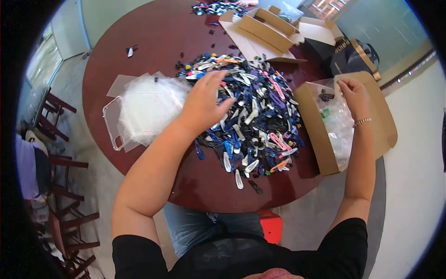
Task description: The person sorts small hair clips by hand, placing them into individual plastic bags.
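A large heap of hair clips (pixel 253 118) in black, white, blue, pink and orange covers the middle of the table. Over its left side reaches my left hand (pixel 206 100), thumb and fingers apart, holding nothing. My right hand (pixel 354 95) is at the open cardboard box (pixel 311 132) on the right, its fingertips pinched at the top of a clear plastic bag (pixel 337 118). Dark and green pieces show through the plastic in that box. Left of the heap lies a stack of clear plastic bags (pixel 148 109), with a clear phone case (pixel 111 123) beside it.
The round dark red table (pixel 139 28) carries a second clip pile (pixel 218 8) at the far edge, near another person's hand (pixel 246 3). Opened cardboard boxes (pixel 267 32) and a black bag (pixel 350 58) stand at the back right. Wooden stools (pixel 65 223) are on the left.
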The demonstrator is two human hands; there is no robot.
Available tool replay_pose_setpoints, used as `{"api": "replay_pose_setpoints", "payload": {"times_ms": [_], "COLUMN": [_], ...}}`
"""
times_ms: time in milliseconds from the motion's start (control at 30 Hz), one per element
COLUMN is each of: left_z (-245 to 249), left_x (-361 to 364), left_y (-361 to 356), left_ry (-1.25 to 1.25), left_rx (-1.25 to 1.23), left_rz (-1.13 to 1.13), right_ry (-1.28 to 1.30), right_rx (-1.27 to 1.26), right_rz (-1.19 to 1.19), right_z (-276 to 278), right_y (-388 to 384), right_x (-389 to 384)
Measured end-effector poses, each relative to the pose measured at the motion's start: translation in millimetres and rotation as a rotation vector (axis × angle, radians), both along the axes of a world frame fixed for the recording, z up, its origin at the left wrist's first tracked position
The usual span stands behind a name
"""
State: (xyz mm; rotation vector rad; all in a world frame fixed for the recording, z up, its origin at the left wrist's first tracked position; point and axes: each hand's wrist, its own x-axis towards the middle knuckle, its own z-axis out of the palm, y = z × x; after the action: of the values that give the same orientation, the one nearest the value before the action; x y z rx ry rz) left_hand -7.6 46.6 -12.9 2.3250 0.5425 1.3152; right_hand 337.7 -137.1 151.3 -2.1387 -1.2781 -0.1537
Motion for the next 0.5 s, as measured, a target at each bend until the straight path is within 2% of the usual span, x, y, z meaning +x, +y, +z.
{"api": "replay_pose_setpoints", "payload": {"times_ms": [33, 100, 167, 200, 267, 300, 367, 500], "left_z": [4, 4, 6, 6, 6, 6, 4, 2], "left_x": [-1, -1, 0, -1, 0, 0, -1, -1], "left_y": [-2, -2, -4, -5, -6, -5, -3, -2], "left_ry": [-0.008, 0.006, 0.014, 0.024, 0.033, 0.044, 0.069, 0.106], "left_rx": [-0.105, -0.117, -0.147, -0.189, -0.196, -0.212, -0.177, -0.183], "left_rz": [-0.055, -0.055, -0.073, -0.078, -0.086, -0.081, -0.092, -0.071], "right_ry": [-0.136, -0.24, -0.193, -0.189, -0.275, -0.276, -0.035, 0.054], "right_rx": [-0.055, 0.0, -0.541, -0.532, -0.253, -0.241, -0.183, -0.162], "right_rz": [-0.126, -0.112, -0.051, -0.067, -0.207, -0.222, -0.191, -0.256], "right_z": [-1, -24, -36, -41, -45, -52, -66, -67], "right_y": [-7, -20, -29, -32, -32, -32, -28, -15], "right_x": [11, 57, 77, 85, 98, 106, 115, 111]}}
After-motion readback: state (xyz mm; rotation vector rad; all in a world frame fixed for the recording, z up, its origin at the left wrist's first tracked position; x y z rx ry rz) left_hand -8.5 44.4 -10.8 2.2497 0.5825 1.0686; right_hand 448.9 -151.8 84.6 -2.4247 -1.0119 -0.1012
